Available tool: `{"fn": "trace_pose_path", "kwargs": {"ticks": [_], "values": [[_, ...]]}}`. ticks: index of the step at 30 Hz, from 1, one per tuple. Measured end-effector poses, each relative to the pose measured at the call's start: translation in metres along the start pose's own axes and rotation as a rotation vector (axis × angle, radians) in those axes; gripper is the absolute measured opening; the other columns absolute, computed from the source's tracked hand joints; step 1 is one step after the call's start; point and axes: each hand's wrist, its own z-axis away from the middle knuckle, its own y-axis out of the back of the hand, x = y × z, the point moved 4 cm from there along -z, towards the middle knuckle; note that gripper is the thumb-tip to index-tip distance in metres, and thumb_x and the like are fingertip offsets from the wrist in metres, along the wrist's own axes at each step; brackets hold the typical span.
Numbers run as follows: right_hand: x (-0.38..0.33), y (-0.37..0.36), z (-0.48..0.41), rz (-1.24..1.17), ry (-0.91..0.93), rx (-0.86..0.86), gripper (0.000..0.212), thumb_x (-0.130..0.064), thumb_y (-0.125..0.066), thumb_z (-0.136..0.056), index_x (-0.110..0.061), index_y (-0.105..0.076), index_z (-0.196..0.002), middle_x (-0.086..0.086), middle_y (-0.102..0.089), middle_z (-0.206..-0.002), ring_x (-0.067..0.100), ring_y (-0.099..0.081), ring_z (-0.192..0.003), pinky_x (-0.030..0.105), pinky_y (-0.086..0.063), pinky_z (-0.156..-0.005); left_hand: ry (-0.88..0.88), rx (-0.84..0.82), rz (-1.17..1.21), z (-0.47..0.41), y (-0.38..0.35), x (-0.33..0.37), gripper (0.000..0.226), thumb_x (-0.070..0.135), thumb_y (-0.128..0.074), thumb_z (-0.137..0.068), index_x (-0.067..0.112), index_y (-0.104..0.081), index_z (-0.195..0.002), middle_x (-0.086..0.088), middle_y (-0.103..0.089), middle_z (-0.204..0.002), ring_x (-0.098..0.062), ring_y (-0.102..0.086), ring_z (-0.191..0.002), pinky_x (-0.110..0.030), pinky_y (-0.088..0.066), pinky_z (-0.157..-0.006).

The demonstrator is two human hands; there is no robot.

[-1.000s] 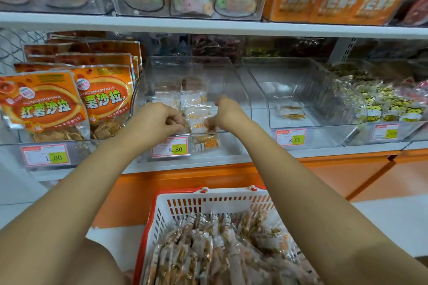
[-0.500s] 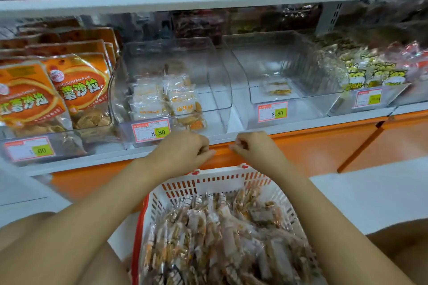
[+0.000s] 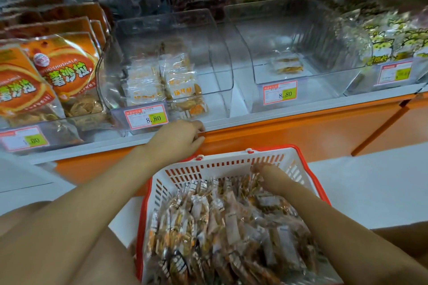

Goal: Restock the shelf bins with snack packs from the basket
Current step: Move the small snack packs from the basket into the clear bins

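- Shop shelving is filling my view, with the white shelf (image 3: 301,109) running across above an orange front panel.
- Snack packs (image 3: 220,227) are lying heaped in the red-and-white basket (image 3: 231,164), which is sitting just below the shelf's front edge. The heap is coming close to the rim.
- I am watching the right hand (image 3: 272,178) reaching into the basket's far right corner. Its fingers (image 3: 257,168) are buried among the wrappers and blurred, so I cannot tell whether they are pinching a pack.
- The left hand (image 3: 178,139) is resting against the shelf's front edge, just beside the left bin's price tag (image 3: 146,117). Its fingers are loosely curled together and are carrying nothing that I can make out.
- The left clear bin (image 3: 220,53) is holding a few stocked packs (image 3: 162,81) bunched toward its left wall, leaving its right side bare.
- The right clear bin (image 3: 312,30) is showing only a pack or two (image 3: 287,66) on its floor.
- I am judging the restock as barely begun. One bin is part-filled, the other is nearly bare, and the basket is full, so most of the carrying is waiting to be done.
- Orange bags (image 3: 64,71) are standing at the shelf's left end and yellow-printed packs (image 3: 393,44) are crowding its right end. Both are looking well stocked and are needing nothing from me.
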Motion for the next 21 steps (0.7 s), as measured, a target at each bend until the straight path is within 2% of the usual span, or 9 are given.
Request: {"fn": "trace_pose_path", "kwargs": {"ticks": [4, 7, 11, 15, 17, 19, 21], "values": [[0.003, -0.016, -0.008, 0.001, -0.016, -0.006, 0.045, 0.0, -0.049, -0.089, -0.018, -0.052, -0.129, 0.005, -0.058, -0.125, 0.022, -0.056, -0.112, 0.031, -0.044, -0.096, -0.011, 0.004, -0.029, -0.005, -0.006, 0.001, 0.03, 0.032, -0.047, -0.097, 0.018, -0.056, -0.122, 0.0, -0.066, -0.112, -0.017, -0.062, -0.098, -0.037, -0.054, -0.078], [0.005, -0.019, -0.011, -0.009, -0.015, 0.021, 0.037, -0.004, -0.044, -0.093, -0.018, -0.055, -0.124, 0.003, -0.06, -0.114, 0.021, -0.058, -0.101, 0.028, -0.046, -0.087, 0.002, 0.01, 0.006, -0.009, -0.006, 0.001, 0.028, 0.03, -0.047, -0.097, 0.017, -0.057, -0.12, -0.002, -0.065, -0.113, -0.017, -0.062, -0.097, -0.035, -0.053, -0.08], [0.001, -0.012, -0.014, -0.014, -0.032, 0.031, 0.022, -0.007, -0.052, -0.089, -0.017, -0.063, -0.105, 0.004, -0.063, -0.108, 0.02, -0.059, -0.093, 0.026, -0.047, -0.079, 0.008, -0.015, 0.017, -0.011, -0.005, 0.003, 0.028, 0.03, -0.046, -0.098, 0.016, -0.058, -0.119, -0.003, -0.066, -0.109, -0.017, -0.062, -0.095, -0.035, -0.053, -0.08], [-0.009, 0.011, -0.013, -0.023, 0.009, 0.01, 0.025, -0.006, -0.057, -0.087, -0.015, -0.067, -0.107, 0.005, -0.067, -0.108, 0.018, -0.062, -0.089, 0.029, -0.052, -0.084, 0.027, -0.039, 0.044, -0.011, -0.004, 0.002, 0.026, 0.029, -0.048, -0.097, 0.016, -0.06, -0.116, -0.002, -0.067, -0.105, -0.016, -0.062, -0.092, -0.037, -0.054, -0.08], [-0.016, 0.03, -0.009, -0.052, 0.014, 0.004, 0.023, -0.005, -0.063, -0.083, -0.017, -0.071, -0.1, 0.003, -0.068, -0.108, 0.018, -0.062, -0.091, 0.028, -0.052, -0.085, 0.032, -0.06, 0.055, -0.01, -0.004, 0.002, 0.024, 0.029, -0.05, -0.096, 0.017, -0.061, -0.113, -0.001, -0.067, -0.103, -0.014, -0.062, -0.092, -0.037, -0.055, -0.08], [-0.025, 0.054, 0.001, -0.104, 0.018, -0.019, 0.023, -0.004, -0.068, -0.079, -0.017, -0.072, -0.097, -0.001, -0.067, -0.101, 0.017, -0.063, -0.089, 0.025, -0.053, -0.079, 0.036, -0.089, 0.093, -0.009, -0.005, 0.0, 0.023, 0.032, -0.054, -0.095, 0.017, -0.064, -0.109, 0.002, -0.068, -0.101, -0.011, -0.063, -0.09, -0.036, -0.055, -0.081], [-0.039, 0.083, 0.017, -0.194, 0.076, -0.047, 0.019, -0.008, -0.073, -0.078, -0.018, -0.073, -0.093, -0.009, -0.067, -0.086, 0.009, -0.062, -0.079, 0.021, -0.049, -0.067, 0.053, -0.147, 0.179, -0.006, -0.005, 0.0, 0.028, 0.042, -0.06, -0.09, 0.019, -0.066, -0.103, 0.005, -0.069, -0.095, -0.008, -0.064, -0.087, -0.035, -0.056, -0.081]]}}
